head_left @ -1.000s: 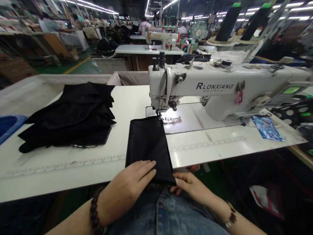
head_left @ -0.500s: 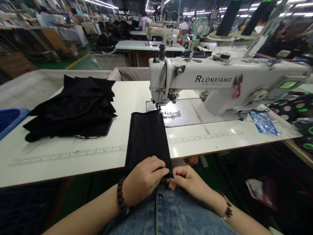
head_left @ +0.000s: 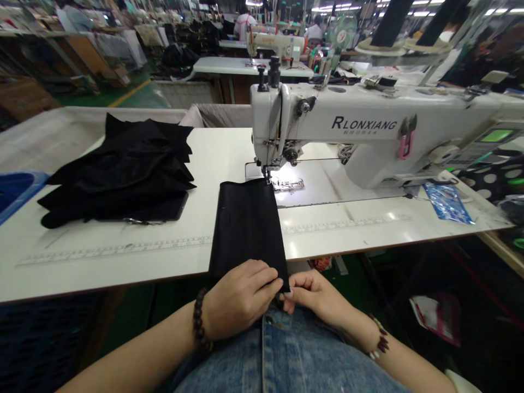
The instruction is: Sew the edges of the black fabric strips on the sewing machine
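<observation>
A black fabric piece (head_left: pixel 249 229) lies on the white sewing table, its far right corner under the needle and presser foot of the sewing machine (head_left: pixel 327 117). The near end hangs over the table's front edge towards my lap. My left hand (head_left: pixel 245 292) is closed on that near end, thumb and fingers pinching it close to the right edge. Just to its right, my right hand (head_left: pixel 309 295) pinches the near right corner between thumb and fingers. Part of the fabric under my left hand is hidden.
A pile of black fabric pieces (head_left: pixel 126 169) lies at left, partly over a dark flat object (head_left: pixel 174 206). A blue bin (head_left: pixel 20 188) stands at the left edge. Pink-handled snips (head_left: pixel 406 142) hang on the machine. A blue packet (head_left: pixel 448 203) lies right. A ruler strip (head_left: pixel 164 244) runs along the table.
The camera view has shifted slightly. Both hands keep their hold on the near end of the fabric, and the far corner stays under the needle.
</observation>
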